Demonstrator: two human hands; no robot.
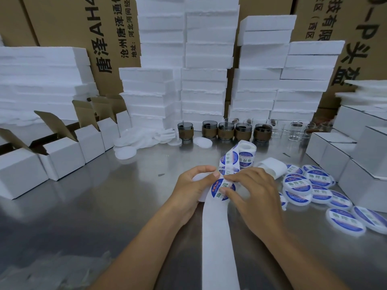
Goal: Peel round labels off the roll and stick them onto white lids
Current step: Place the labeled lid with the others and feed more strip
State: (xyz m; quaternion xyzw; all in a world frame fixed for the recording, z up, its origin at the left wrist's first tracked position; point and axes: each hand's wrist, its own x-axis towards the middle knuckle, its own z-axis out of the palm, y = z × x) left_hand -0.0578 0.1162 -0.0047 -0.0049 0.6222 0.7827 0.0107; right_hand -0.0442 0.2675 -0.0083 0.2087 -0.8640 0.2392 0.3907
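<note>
Head view: cardboard cartons (69, 28) behind read "AH4" with Chinese print. The left hand (193, 188) grips a white lid (200, 176); the right hand (254, 192) fingers (230, 194) pinch a blue round label (219, 190) on the backing strip (217, 237). The roll (247, 154) stands mid-surface; labelled lids (297, 186) crowd the right edge; near-left metal surface (94, 206) lies open
</note>
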